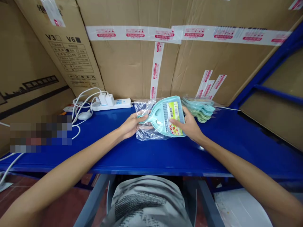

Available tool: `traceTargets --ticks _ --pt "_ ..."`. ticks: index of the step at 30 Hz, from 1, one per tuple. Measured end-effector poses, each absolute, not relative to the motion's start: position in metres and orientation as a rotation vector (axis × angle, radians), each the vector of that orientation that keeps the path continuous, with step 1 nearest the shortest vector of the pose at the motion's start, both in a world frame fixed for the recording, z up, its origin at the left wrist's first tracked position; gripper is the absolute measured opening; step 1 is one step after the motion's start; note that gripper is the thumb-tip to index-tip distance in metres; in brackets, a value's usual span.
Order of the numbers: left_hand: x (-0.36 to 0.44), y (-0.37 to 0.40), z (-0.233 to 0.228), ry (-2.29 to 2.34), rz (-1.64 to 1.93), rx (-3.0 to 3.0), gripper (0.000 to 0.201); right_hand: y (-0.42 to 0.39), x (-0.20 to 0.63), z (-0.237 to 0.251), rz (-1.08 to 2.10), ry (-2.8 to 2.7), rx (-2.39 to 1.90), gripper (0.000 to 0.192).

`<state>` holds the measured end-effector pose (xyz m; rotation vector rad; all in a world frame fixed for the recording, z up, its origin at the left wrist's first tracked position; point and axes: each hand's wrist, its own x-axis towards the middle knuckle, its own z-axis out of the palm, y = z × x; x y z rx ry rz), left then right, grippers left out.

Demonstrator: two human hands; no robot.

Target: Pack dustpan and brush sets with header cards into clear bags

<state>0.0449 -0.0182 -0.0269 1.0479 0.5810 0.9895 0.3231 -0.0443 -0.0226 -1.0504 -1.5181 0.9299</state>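
A light blue dustpan (159,119) with a small grey-bristled brush lying in its pan is held up over the blue table, its handle pointing left. My left hand (132,124) is closed around the handle end, thumb on top. My right hand (189,124) grips the wide end, with the thumb pressing on a yellow-green printed card (174,118). Clear plastic wrapping (144,134) surrounds the set and hangs out around the handle. To the right of my right hand, several more blue and green dustpans (201,107) lie stacked in clear plastic.
Large cardboard boxes (127,66) wall the back of the blue table (146,157). A white power strip (123,103) with plugs and tangled white cables (77,107) sits at the back left. A blurred patch covers things at the far left. A blue metal frame (267,60) rises at the right.
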Motion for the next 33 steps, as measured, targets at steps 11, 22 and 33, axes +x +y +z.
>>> traceTargets --ticks 11,22,33 --pt "0.046 -0.012 -0.034 0.646 1.091 0.999 0.021 -0.038 0.334 -0.017 0.382 -1.935 -1.152 0.055" --pt "0.049 -0.014 -0.034 0.645 1.061 1.009 0.026 -0.040 0.338 -0.017 0.435 -2.088 -1.251 0.087" --pt "0.047 -0.010 -0.035 0.667 1.064 1.056 0.018 -0.027 0.333 -0.016 1.322 -1.315 -1.104 0.080"
